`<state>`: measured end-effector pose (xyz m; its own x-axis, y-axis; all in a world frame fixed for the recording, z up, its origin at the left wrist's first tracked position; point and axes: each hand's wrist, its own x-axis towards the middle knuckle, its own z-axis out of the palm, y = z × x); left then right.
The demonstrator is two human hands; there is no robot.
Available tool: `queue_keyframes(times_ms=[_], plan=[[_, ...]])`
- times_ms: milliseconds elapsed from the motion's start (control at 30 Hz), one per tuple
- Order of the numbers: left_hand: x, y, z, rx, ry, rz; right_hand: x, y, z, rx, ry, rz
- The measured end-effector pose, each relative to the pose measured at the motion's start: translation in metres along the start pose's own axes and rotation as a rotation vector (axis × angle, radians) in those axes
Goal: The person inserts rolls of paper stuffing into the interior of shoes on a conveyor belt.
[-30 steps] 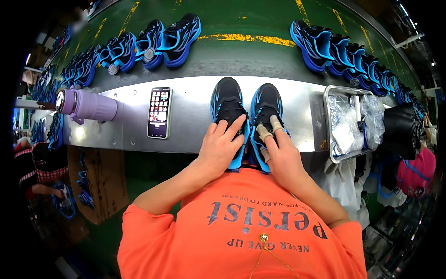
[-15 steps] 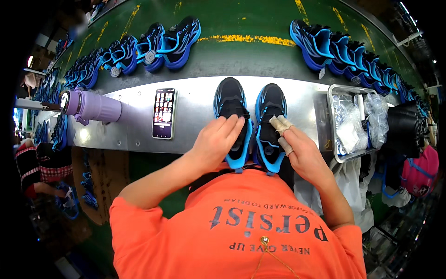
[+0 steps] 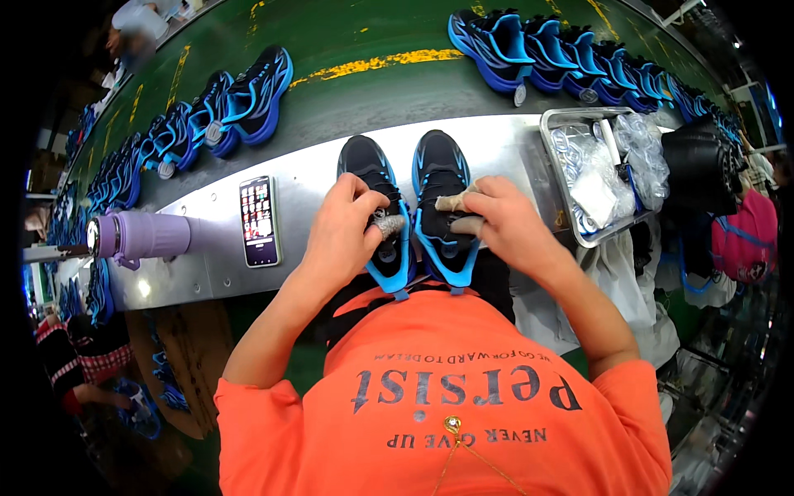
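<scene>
A pair of black and blue sneakers stands side by side on the metal ledge, toes pointing away from me: the left shoe (image 3: pixel 362 155) and the right shoe (image 3: pixel 438 153). Over the lacing area of the left shoe, my left hand (image 3: pixel 341 221) is closed, thumb and fingers drawn together. Greyish wrap covers its thumb. My right hand (image 3: pixel 506 221) reaches the right shoe's tongue area from the side, with pale tape on its fingers, which are pinched together. Whatever lies between the fingertips of either hand is too dark and small to make out.
Left on the metal ledge (image 3: pixel 207 248) are a phone (image 3: pixel 260 221) and a lilac bottle (image 3: pixel 153 235). At right stands a tray (image 3: pixel 589 236) of plastic-wrapped pieces beside a black bag (image 3: pixel 699 169). Rows of similar shoes (image 3: pixel 256 95) line the green conveyor belt (image 3: pixel 347 41) beyond.
My left fingers, stretched over the shoe before, have curled into a pinch. My right fingers have drawn together too. The view has shifted, and the shoes beyond appear farther left.
</scene>
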<state>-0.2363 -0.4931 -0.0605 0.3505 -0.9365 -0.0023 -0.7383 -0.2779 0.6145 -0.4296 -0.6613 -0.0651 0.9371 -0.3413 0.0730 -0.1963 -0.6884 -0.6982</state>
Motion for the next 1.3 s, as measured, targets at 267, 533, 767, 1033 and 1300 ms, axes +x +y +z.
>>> queue_keyframes(times_ms=[267, 533, 767, 1033, 1300], plan=[[0.002, -0.012, -0.005, -0.257, -0.170, -0.120, 0.003, 0.005, -0.009, 0.119, -0.124, 0.113], [-0.005, -0.016, 0.001, -0.193, -0.158, 0.035, 0.013, 0.007, -0.022, 0.171, -0.252, 0.079], [0.003, -0.007, 0.009, -0.088, -0.095, -0.073, 0.010, 0.011, -0.001, 0.020, -0.113, 0.140], [-0.002, 0.004, 0.009, -0.090, 0.045, 0.005, 0.014, 0.009, -0.004, 0.126, -0.211, 0.198], [-0.002, -0.017, 0.004, -0.327, -0.144, -0.053, 0.020, 0.012, -0.003, 0.099, -0.244, 0.100]])
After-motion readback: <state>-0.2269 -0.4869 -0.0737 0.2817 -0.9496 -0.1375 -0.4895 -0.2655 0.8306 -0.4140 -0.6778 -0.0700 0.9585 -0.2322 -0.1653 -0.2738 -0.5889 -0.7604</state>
